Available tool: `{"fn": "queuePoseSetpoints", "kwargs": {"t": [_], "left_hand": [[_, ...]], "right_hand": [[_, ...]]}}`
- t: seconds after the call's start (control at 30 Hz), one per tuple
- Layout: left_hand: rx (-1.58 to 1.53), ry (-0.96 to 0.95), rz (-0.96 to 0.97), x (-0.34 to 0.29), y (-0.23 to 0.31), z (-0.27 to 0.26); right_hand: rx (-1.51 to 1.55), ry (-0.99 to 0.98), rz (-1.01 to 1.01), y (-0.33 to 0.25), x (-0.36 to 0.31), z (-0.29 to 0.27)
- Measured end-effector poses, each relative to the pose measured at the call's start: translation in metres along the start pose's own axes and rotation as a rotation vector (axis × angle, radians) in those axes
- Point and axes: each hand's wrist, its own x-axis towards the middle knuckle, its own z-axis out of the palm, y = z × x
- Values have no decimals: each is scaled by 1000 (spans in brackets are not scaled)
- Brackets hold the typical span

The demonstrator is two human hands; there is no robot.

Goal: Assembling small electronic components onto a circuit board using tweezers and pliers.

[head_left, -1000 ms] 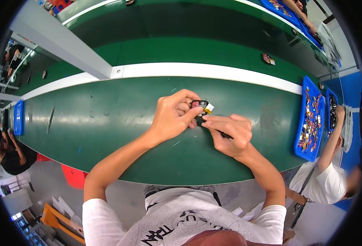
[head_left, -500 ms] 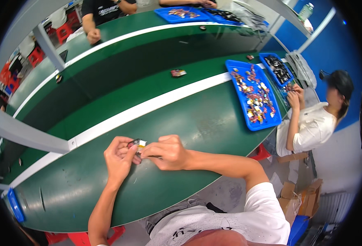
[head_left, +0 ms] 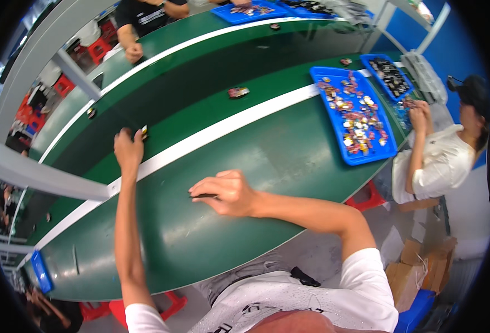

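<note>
1. Inside the tray point(head_left: 371, 159): coloured parts point(head_left: 361, 119).
2. Just right of the tray: smaller tray point(head_left: 403, 95), black pieces point(head_left: 388, 76).
3. Left of the tray: right hand point(head_left: 228, 191) pinching a tool point(head_left: 203, 196); left hand point(head_left: 128, 151) at a device point(head_left: 145, 131), grip unclear.

I wear a white T-shirt point(head_left: 322, 294) with short sleeves point(head_left: 364, 272), its chest scattered with fine dark specks and marked by bold black print point(head_left: 251, 309). Below its hem I have on a creased grey garment point(head_left: 242, 279). My forearms point(head_left: 129, 233), left hand point(head_left: 129, 151) and right hand point(head_left: 231, 193) are bare.
</note>
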Motion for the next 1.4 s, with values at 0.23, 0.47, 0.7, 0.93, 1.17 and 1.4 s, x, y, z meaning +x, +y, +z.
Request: {"fn": "queuePoseSetpoints", "kwargs": {"t": [0.23, 0.47, 0.7, 0.93, 1.17, 1.4], "left_hand": [[-209, 9, 116, 18, 83, -8], [-880, -642, -12, 38, 227, 37], [-564, -787, -41, 56, 249, 73], [-704, -749, -152, 52, 235, 71], [-688, -699, -184, 49, 215, 55], [-998, -646, -277, -2, 164, -14]], "right_hand": [[-44, -34, -83, 2, -7, 2], [-76, -75, -50, 1, -6, -4], [-84, -77, -45, 3, -5, -5], [-59, -52, -28, 1, -3, -5], [-18, -38, 23, 1, 0, 2], [-33, -47, 75, 1, 3, -9]]}}
